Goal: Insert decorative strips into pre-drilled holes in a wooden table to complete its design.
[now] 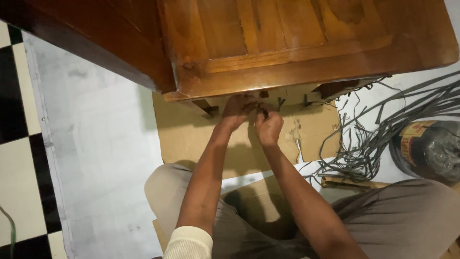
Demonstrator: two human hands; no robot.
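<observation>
I look down at a polished wooden piece of furniture (306, 43) that fills the top of the view. Both my hands reach under its front lower edge. My left hand (238, 111) has its fingers curled up against the underside. My right hand (269, 125) is closed beside it, pinching a thin dark strip (262, 111). The hands touch each other. More short dark strip ends (281, 101) stick out from under the edge. What the fingers do beneath the wood is hidden.
Flattened brown cardboard (191, 139) lies under the furniture on a white sheet (96, 158). A tangle of long dark strips (378, 139) spreads at the right, beside a dark roll (429, 148). Black-and-white floor tiles (14, 124) run along the left. My bent knees fill the bottom.
</observation>
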